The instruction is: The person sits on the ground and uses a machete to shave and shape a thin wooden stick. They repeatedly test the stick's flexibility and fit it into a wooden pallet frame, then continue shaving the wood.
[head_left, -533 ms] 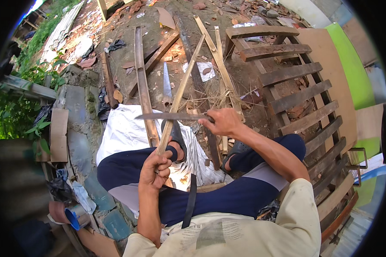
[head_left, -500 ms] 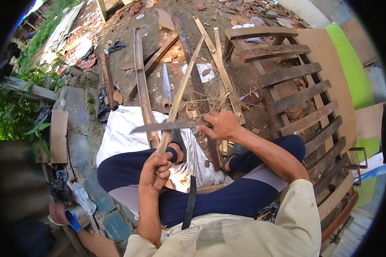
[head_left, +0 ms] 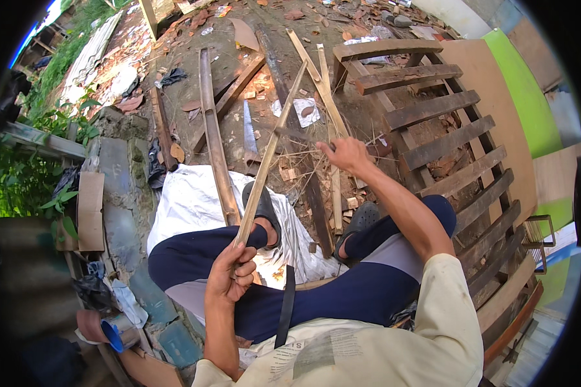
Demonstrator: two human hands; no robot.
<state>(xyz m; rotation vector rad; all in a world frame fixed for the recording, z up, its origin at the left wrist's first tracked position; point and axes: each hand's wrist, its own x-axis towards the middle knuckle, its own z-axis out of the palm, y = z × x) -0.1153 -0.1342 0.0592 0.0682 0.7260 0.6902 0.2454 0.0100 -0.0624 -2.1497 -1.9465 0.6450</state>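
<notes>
My left hand [head_left: 231,272] is closed around the lower end of a long, pale bamboo strip [head_left: 263,174], which slants up and away from my lap. My right hand [head_left: 346,155] grips the handle of a large knife [head_left: 297,134]. Its dark blade, smeared by motion, lies across the upper part of the strip; whether the edge bites into it I cannot tell. A hand saw [head_left: 250,129] rests on the ground just left of the strip. A split bamboo half [head_left: 214,135] lies farther left, its lower end on a white sheet [head_left: 184,193].
A slatted wooden frame [head_left: 439,119] stands close on my right. Pale split bamboo lengths [head_left: 326,97] and dark wooden beams [head_left: 234,97] lie ahead among shavings and leaves. A low block wall [head_left: 113,187] runs along my left. My sandalled feet [head_left: 263,209] flank the work area.
My right hand and the knife have moved away from me, up along the strip toward its far end. My left hand keeps its hold, slightly lower. My feet have shifted slightly.
</notes>
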